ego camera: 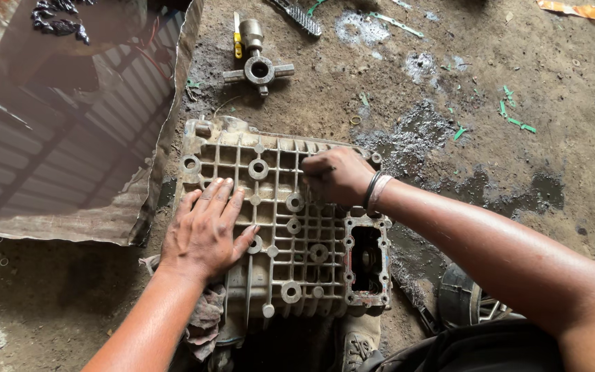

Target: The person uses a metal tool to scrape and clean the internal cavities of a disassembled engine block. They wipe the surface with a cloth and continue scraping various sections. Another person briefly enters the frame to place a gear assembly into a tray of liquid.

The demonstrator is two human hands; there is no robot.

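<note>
Ribbed cast metal housing [280, 227] on the dirt floor [518, 138] looks heavy, rigid, greasy; left hand [204, 234] flat on it, fingers spread, right hand [339, 176] fisted around a thin tool I can't identify; grip the outer edges, not ribs.

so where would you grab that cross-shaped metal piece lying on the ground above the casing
Probably by two opposite arms of the cross-shaped spider, coming straight down from above. It lies flat on the dirt floor with its four stubby arms sticking out and open ground around them. A yellow-handled tool lies close on its left, so the right and lower arms look freest. Both the left hand and the right hand are on the ribbed casing.
</note>
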